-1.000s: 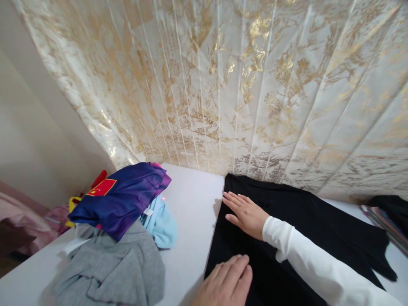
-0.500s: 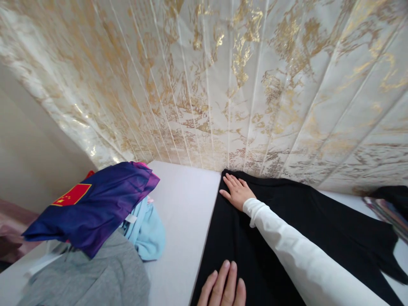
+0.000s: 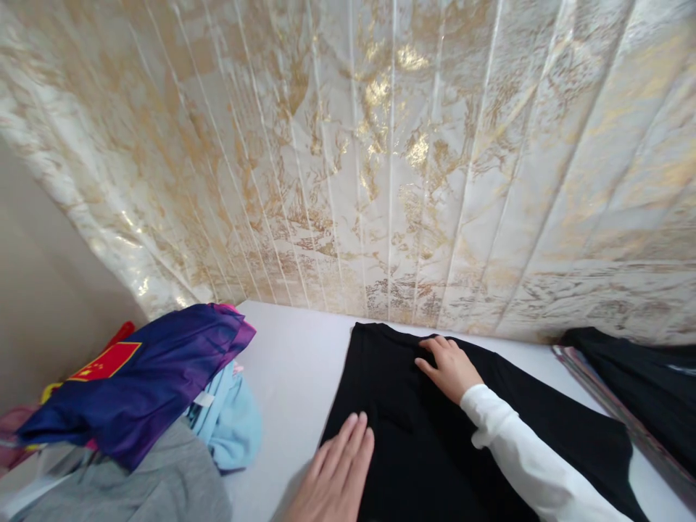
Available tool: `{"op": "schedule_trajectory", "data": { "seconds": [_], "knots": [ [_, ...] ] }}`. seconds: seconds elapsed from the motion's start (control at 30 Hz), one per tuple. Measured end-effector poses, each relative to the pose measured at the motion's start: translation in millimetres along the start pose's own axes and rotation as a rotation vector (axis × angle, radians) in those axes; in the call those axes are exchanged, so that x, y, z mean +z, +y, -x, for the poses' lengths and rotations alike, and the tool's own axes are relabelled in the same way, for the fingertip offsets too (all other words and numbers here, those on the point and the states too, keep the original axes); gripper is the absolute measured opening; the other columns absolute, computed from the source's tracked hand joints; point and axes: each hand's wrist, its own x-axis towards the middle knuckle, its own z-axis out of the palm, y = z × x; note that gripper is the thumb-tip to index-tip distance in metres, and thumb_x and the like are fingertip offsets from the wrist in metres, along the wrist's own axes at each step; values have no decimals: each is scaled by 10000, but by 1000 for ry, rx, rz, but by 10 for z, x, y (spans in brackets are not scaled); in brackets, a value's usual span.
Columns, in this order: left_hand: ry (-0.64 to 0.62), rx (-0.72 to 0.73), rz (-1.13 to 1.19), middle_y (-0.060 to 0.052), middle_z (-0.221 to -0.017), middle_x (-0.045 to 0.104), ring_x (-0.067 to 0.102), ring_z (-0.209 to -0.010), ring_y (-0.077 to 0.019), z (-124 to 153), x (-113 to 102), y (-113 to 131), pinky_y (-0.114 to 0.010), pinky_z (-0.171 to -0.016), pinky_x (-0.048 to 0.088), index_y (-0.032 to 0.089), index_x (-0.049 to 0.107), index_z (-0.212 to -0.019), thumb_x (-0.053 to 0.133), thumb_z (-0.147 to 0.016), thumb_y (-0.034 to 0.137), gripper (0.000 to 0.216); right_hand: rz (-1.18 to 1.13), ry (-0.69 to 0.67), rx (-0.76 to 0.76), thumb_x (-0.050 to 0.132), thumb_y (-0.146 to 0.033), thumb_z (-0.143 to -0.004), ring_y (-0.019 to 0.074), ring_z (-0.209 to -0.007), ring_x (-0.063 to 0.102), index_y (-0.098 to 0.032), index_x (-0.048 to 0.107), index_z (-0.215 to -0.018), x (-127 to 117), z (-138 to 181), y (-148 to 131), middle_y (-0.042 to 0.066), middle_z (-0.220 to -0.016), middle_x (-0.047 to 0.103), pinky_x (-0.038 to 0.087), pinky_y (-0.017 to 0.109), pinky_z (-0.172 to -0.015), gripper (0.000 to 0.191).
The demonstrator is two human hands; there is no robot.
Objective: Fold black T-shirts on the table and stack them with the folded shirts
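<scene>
A black garment [image 3: 396,442] lies spread on the white tabletop [image 3: 293,362]; its exact kind does not show. Fingers stretched out and close together, my left hand [image 3: 337,467] rests flat on the garment's left edge. My right hand [image 3: 450,371], coming from a white sleeve, lies on the cloth near its far edge. Its thumb stands apart from the slightly bent fingers, and nothing shows between them.
At the left, a purple-blue garment [image 3: 163,370] with a red flag patch lies over a light blue garment [image 3: 233,420] and a grey one [image 3: 163,478]. A folded dark stack [image 3: 631,384] sits at the right. A gold-patterned curtain [image 3: 348,167] hangs behind.
My right hand has moved right along the garment's far edge. My left hand has come further into view, onto the left edge. The view has shifted, showing more of the right-hand stack.
</scene>
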Motion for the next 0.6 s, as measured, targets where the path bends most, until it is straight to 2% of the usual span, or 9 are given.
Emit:
{"op": "schedule_trajectory", "data": {
  "seconds": [0.07,0.13,0.2,0.3,0.4,0.47,0.6],
  "knots": [
    [-58,-121,78,-84,-1500,138,158,-1380,-252,-409,-194,-78,-425,-1078,290,135,185,-1451,391,-910,339,614,-7,24,28,529,-376,-823,255,-895,532,-183,643,-927,17,41,65,96,-938,609,402,359,-779,247],
    [-58,-285,113,-110,-1499,172,164,-1381,-256,-857,-271,-162,-441,-1095,243,83,253,-1426,363,-914,302,568,-29,55,40,555,-393,-807,236,-850,521,-203,643,-831,36,58,62,70,-880,599,391,341,-747,211],
    [12,-379,116,-132,-1474,269,249,-1356,-261,-1276,-247,-283,-424,-1087,254,67,339,-1387,397,-888,224,527,-56,72,41,583,-373,-790,228,-843,509,-211,635,-780,36,65,22,55,-856,590,375,335,-736,170],
    [91,-399,98,-96,-1374,457,401,-1260,-214,-1735,-142,-549,-356,-1030,323,140,457,-1314,373,-835,54,494,-97,55,35,597,-341,-783,222,-847,499,-213,635,-752,4,80,-46,47,-852,591,361,334,-739,137],
    [154,-338,81,-26,-1238,573,446,-1174,-191,-1955,-87,-835,-332,-973,344,235,559,-1184,401,-789,-5,488,-100,46,62,583,-396,-794,229,-854,498,-207,644,-750,-42,100,-85,57,-847,596,358,347,-751,203],
    [187,-296,76,-6,-1120,625,462,-1114,-207,-2006,-82,-985,-354,-949,340,261,615,-1047,463,-801,40,364,-82,38,79,592,-399,-784,241,-872,502,-203,645,-741,-74,106,-103,65,-848,601,360,354,-755,207],
    [231,-269,80,-3,-982,650,483,-1023,-225,-2014,-52,-1142,-389,-909,322,247,622,-878,535,-824,127,157,-187,-14,129,558,-253,-788,207,-831,561,-202,598,-740,-157,97,-141,45,-827,621,397,313,-716,80]
  ]
}}
